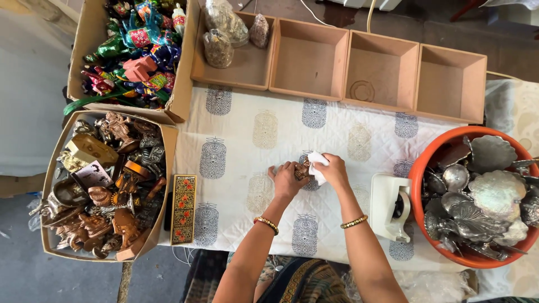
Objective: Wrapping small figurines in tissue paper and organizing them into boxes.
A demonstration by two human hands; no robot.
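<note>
Item: small brown figurine (302, 170) | grip: our left hand (286, 179) clasps it, our right hand (332, 170) presses white cloth (318, 166) against it | progress: we judge wiping underway; box of metal figurines (104, 185) left of grip remains.

Craft or souvenir packing workspace, likely small workshop. Quilted printed cloth (247, 168) over work table, centre. Cardboard box (49, 185) of brass and copper figurines (106, 196) at 9 o'clock. Second carton (84, 39) of painted toys (140, 45) at 11 o'clock. Row of plain wooden trays (382, 73) at 12 to 1 o'clock, one with bagged items (222, 33). Orange tub (426, 163) of silver metal dishes (488, 196) at 3 o'clock. Tape dispenser (393, 207) beside tub. Painted long box (183, 209) at 8 o'clock. Bare concrete floor (28, 84) around.
</note>
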